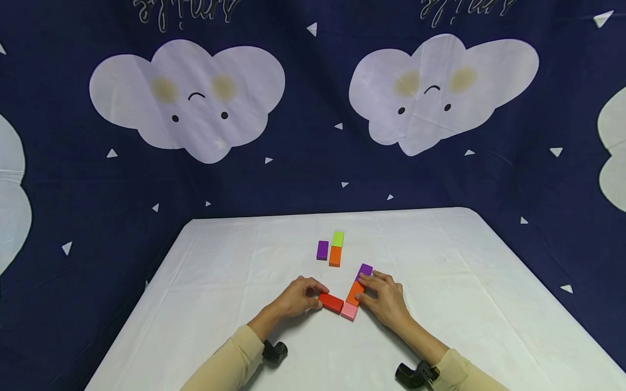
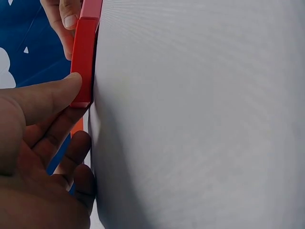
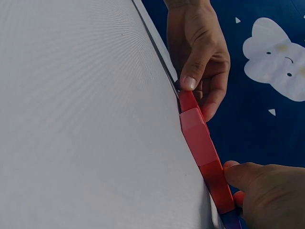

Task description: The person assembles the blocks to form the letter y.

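My left hand (image 1: 296, 297) pinches a red block (image 1: 331, 303) between thumb and fingers at its left end. The red block's other end meets a pink block (image 1: 349, 311), at an angle to it. Beyond the pink block, an orange block (image 1: 355, 293) and a purple block (image 1: 364, 270) continue in a slanting row. My right hand (image 1: 387, 300) holds the orange block, its thumb (image 3: 240, 174) against the side and a fingertip near the purple block. In the left wrist view the thumb (image 2: 71, 86) presses the red block's near end.
Farther back on the white table (image 1: 235, 260) lie a second purple block (image 1: 322, 250), a lime green block (image 1: 338, 239) and another orange block (image 1: 335, 256). The green and orange ones lie end to end. A dark blue cloth (image 1: 313, 184) with clouds hangs behind the table.
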`<state>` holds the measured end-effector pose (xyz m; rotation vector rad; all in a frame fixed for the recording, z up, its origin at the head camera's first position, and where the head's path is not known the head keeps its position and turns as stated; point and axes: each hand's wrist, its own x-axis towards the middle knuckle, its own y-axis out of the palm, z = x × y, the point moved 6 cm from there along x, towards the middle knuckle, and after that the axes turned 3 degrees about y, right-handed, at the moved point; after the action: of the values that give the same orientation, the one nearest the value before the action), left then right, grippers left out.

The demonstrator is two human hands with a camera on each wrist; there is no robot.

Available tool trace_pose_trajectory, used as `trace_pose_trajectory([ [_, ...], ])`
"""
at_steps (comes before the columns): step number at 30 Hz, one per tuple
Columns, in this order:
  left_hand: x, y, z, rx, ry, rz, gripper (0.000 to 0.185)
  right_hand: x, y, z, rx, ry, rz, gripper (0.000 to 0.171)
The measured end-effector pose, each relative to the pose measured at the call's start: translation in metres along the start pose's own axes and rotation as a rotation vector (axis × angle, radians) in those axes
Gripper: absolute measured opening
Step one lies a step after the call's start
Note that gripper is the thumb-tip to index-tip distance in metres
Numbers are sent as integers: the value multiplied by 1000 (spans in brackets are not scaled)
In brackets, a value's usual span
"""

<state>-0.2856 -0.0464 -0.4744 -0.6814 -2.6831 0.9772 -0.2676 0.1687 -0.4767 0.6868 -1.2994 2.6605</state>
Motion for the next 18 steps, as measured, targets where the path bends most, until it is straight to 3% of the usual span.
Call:
trace_pose_trajectory([
  [18,0,1,-5,6,7,-10,30,0,0,0,5,14,15,43],
])
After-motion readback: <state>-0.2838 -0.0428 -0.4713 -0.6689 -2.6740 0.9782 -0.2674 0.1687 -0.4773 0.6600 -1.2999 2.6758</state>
